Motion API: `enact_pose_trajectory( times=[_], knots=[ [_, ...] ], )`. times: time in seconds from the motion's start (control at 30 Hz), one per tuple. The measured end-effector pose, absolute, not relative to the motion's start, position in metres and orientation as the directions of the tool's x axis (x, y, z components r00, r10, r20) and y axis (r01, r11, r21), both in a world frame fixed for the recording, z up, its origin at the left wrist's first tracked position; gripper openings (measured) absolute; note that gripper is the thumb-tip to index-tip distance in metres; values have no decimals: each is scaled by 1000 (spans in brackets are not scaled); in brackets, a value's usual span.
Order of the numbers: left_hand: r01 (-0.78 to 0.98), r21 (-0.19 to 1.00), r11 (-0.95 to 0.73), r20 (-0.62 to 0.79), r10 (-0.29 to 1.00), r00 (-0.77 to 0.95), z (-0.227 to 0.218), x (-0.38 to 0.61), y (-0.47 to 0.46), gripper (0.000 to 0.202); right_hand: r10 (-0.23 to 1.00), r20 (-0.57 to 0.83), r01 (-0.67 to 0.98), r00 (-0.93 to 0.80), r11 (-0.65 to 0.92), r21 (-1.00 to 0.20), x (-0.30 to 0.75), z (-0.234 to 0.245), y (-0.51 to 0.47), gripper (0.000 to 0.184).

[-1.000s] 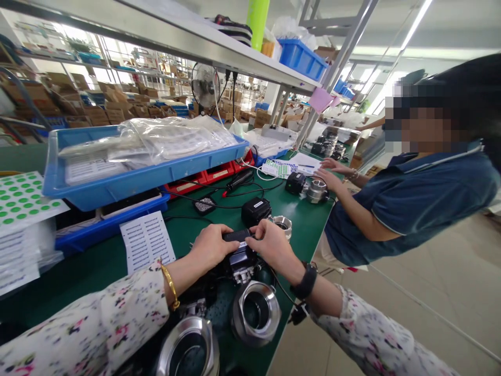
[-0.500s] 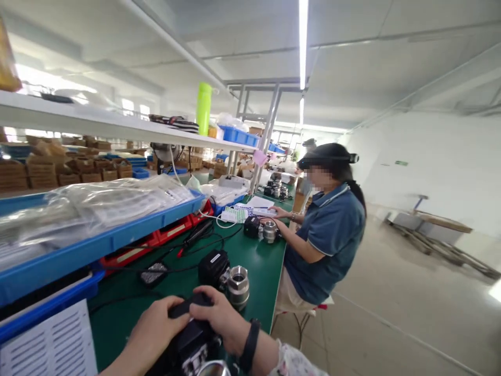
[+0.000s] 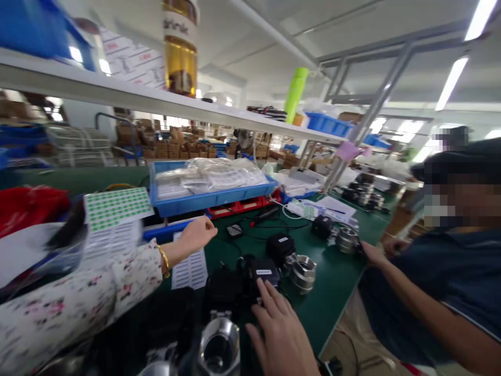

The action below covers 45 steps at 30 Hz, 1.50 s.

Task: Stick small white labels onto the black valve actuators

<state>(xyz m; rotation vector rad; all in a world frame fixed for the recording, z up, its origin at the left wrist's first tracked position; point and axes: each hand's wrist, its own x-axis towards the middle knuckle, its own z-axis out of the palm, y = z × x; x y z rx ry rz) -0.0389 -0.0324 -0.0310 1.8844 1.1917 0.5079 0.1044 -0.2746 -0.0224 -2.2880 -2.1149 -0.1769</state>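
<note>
left hand (image 3: 198,233): fingers loosely curled, empty, above label sheet (image 3: 190,269) | right hand (image 3: 279,334): fingers spread, fingertips touching black actuator (image 3: 263,272) (blurred) | green bench (image 3: 332,282)

Bright ceiling strip lights (image 3: 450,83); edges smear, perhaps from motion blur.

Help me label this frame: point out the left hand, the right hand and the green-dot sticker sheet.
left hand (image 3: 198,233): head view, back of the hand.
right hand (image 3: 279,326): head view, back of the hand.
green-dot sticker sheet (image 3: 116,207): head view, middle of the sheet.
</note>
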Motion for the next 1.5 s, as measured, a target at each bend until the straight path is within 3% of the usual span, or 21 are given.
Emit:
enact_pose_trajectory(
  times=[0.07,0.2,0.4,0.53,0.67,0.8,1.0,1.1,1.2,1.3,1.37,1.43,1.5],
  knots=[
    [636,772,16,-242,932,270,-49,-75,-17,27,949,293,978,-119,61,198,111,-28,-274,22],
    [674,685,277,-469,875,117,-88,-113,-11,34,879,329,884,-346,188,428,115,-25,-270,17],
    [550,754,360,-484,870,95,-119,-82,6,26,872,295,845,-390,212,490,111,-18,-271,16],
    [435,784,442,-529,843,98,-140,-61,20,25,872,315,869,-376,213,447,115,-18,-272,14],
    [404,822,401,-502,846,180,-149,-58,22,13,900,321,943,-294,217,253,123,-23,-271,16],
    [452,818,356,-466,870,159,-146,-60,19,21,993,108,998,-42,46,-37,123,-24,-267,32],
    [532,777,337,-475,868,144,-152,-45,21,42,994,-11,982,108,-108,-152,116,-19,-267,30],
    [565,773,288,-443,883,156,-153,-43,24,30,991,-17,970,130,-131,-204,120,-18,-268,30],
    [497,849,179,-305,934,185,-140,-49,21,15,972,220,963,84,-23,-268,123,-12,-261,28],
    [327,945,-2,-88,961,261,-109,-62,5,11,862,483,930,157,36,-366,112,4,-241,28],
    [179,977,-116,53,944,326,-79,-73,-13,15,859,448,812,246,70,-580,94,16,-218,28],
    [42,978,-202,170,906,387,-47,-84,-34,25,896,334,588,293,107,-802,71,24,-192,37],
    [-96,962,-257,272,840,469,-19,-95,-58,34,880,367,469,302,198,-861,49,29,-167,40]
  ],
)
